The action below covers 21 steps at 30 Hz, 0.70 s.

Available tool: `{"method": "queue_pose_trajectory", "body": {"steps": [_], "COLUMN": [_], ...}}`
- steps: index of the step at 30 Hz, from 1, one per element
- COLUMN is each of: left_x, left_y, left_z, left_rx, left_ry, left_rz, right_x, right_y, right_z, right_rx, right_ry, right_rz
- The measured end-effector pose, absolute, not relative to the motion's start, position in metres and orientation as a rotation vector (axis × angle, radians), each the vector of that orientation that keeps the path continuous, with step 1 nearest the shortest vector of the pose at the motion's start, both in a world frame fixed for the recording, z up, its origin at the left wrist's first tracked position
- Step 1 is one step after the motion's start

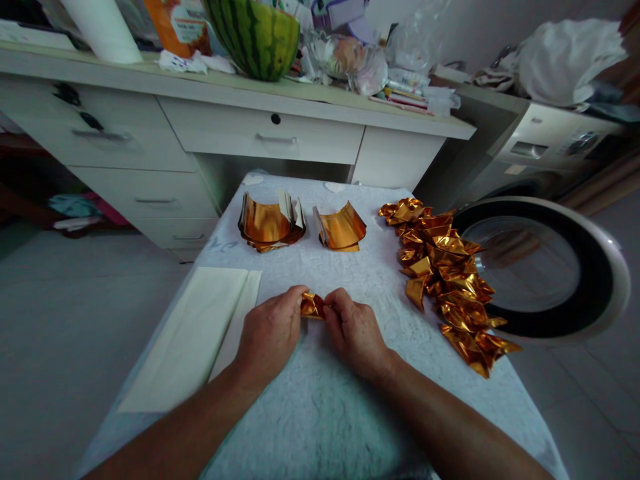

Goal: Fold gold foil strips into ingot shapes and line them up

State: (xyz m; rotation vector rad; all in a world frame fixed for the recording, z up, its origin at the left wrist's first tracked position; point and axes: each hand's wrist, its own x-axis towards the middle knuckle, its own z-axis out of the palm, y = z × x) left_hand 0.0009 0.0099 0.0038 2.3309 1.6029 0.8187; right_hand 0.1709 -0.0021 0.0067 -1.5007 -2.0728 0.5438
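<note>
Between my two hands is a small piece of folded gold foil paper [313, 306], above the middle of the cloth-covered table [320, 400]. My left hand [273, 330] grips its left end, thumb on top. Fingers of my right hand [355, 333] pinch its right end. Beyond the hands stand two stacks of curved gold foil sheets, a thicker left stack [267, 223] and a thinner right stack [343, 227]. Along the right side lies a heap of folded gold foil pieces [443, 273]. Pale paper sheets [187, 333] lie flat by my left forearm.
Behind the table is a white desk [270, 137] with drawers. On it sit a cut watermelon [255, 40], an orange pouch [180, 27], a paper roll [103, 30] and plastic bags [370, 70]. At right, the open round door [540, 267] of a washing machine [540, 143] reaches the table edge.
</note>
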Motion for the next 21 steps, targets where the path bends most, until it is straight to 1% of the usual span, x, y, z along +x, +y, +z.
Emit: {"method": "queue_pose_trajectory", "body": {"steps": [5,9,17,21], "left_x": [0.0023,0.0030,0.0027,0.0036], "left_y": [0.0063,0.0056,0.0087,0.0078], "left_z": [-0.0001,-0.0020,-0.0014,0.0010], "left_rx": [2.375,2.397,2.443,2.382], "left_ry": [1.474,1.471,1.584,1.514], "left_rz": [0.871,0.869,0.755,0.805], "right_x": [0.1761,0.1750,0.1720,0.1748], "right_y": [0.0018,0.0010,-0.0030,-0.0022], "right_z": [0.0061,0.0067,0.0072,0.0077], "right_rx": [-1.589,-1.621,-1.488,-1.451], "right_ry": [-1.954,-1.901,-1.992,-1.957], "right_rz": [0.564,0.573,0.573,0.539]}}
